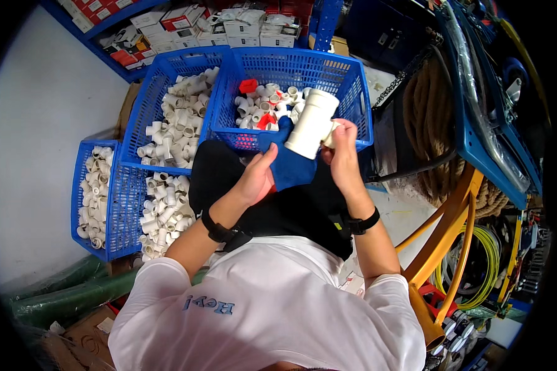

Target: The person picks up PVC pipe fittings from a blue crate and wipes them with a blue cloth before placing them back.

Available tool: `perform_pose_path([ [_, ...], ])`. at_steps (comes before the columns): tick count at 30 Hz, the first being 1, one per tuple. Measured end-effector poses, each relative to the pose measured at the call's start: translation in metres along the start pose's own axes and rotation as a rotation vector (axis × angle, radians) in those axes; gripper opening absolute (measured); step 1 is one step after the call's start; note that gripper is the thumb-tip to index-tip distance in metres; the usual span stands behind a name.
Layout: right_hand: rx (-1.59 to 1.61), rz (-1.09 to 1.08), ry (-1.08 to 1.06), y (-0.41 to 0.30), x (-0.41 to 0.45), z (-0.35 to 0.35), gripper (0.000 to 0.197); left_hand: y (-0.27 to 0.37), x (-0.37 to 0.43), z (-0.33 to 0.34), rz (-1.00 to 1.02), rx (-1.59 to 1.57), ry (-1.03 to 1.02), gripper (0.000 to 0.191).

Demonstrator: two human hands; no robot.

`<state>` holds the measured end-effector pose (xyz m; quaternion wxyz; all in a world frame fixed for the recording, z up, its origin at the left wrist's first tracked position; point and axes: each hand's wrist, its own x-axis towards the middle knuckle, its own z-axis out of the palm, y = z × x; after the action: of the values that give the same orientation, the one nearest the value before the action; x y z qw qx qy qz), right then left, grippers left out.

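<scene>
My right hand point(346, 150) grips a large white plastic pipe tee point(312, 123) by its short side branch. The tee is tilted, with its wide socket end up and to the right. My left hand point(260, 178) holds a blue cloth point(293, 167), which lies behind and beside the lower end of the tee. Some of my left fingers are hidden by the cloth. Just beyond both hands stands a blue plastic crate point(301, 55) of white pipe fittings point(264, 104), with several red pieces point(248, 86) among them.
To the left stand another blue crate point(141, 109) and a smaller blue crate point(76, 185), both holding white fittings. More fittings point(165, 213) lie beside them. Boxes point(241, 35) fill the shelf behind. At right are an orange metal frame point(445, 236) and coiled rope point(424, 130).
</scene>
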<state>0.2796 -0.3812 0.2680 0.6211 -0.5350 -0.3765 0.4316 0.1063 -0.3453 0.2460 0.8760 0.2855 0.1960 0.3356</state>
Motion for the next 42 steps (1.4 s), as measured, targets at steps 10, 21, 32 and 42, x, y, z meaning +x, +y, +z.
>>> perform_pose_path([
  [10, -0.051, 0.111, -0.472, 0.011, -0.016, -0.004, 0.037, 0.011, -0.002, 0.0, 0.198, 0.045, 0.163, 0.04],
  [21, -0.079, 0.053, -0.474, 0.01, -0.022, -0.005, 0.043, 0.021, 0.002, 0.006, 0.222, 0.027, 0.116, 0.04],
  [32, -0.178, -0.258, -0.264, -0.01, -0.018, 0.004, 0.054, 0.011, -0.01, 0.006, 0.157, 0.224, 0.068, 0.035],
  [42, -0.144, -0.183, -0.267, -0.017, -0.015, -0.005, 0.047, 0.05, -0.029, 0.014, 0.472, 0.657, 0.189, 0.035],
])
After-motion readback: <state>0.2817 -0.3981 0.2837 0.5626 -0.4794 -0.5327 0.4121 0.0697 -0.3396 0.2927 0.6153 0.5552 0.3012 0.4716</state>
